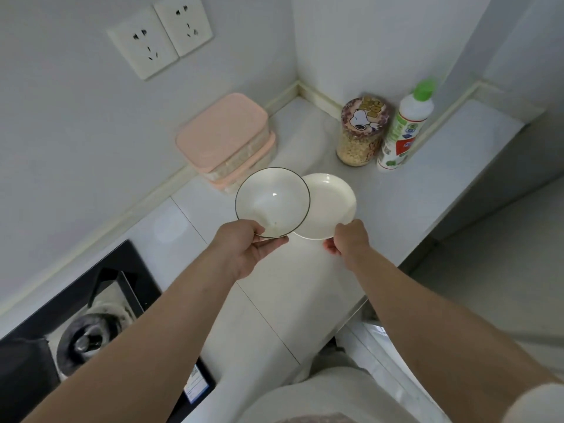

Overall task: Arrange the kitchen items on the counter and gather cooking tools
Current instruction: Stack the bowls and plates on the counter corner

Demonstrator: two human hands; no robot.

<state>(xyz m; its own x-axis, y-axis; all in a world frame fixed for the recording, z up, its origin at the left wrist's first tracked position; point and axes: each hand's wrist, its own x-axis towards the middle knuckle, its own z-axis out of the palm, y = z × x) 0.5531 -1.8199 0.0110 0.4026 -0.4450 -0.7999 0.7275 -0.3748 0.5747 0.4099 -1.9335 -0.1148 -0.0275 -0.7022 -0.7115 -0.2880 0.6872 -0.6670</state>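
Both hands are gripping dishes. My left hand [244, 248] holds the dark-rimmed bowl [272, 203] by its near rim, thumb over the edge and fingers curled beneath. My right hand [348, 239] pinches the near edge of the white plate [331, 206], thumb on top and fingertips under. The bowl's right side overlaps the plate's left edge, and both sit over the middle of the counter [427, 190]. I cannot tell from this angle whether either one touches the surface.

The bowl's inside is glossy white, with a few small specks near the thumb. The plate is shallow, and its face shows plain white.

Behind the bowl, against the wall, stand two stacked pink-lidded containers [222, 135]. Their clear sides show something pale that I cannot identify. Further right, near the back corner, a jar [360, 132] with a cartoon dog on its lid is filled most of the way with pale flakes. A white bottle with a green cap [403, 126] stands just beside the jar, on its right.

A raised trim strip runs along the wall behind these things and turns at the corner. The counter's front edge runs diagonally at the right, past my right forearm. Bare surface lies between the dishes and the jar, and more stretches right of the plate. The black stove [91, 315] sits at lower left, well apart from the dishes.
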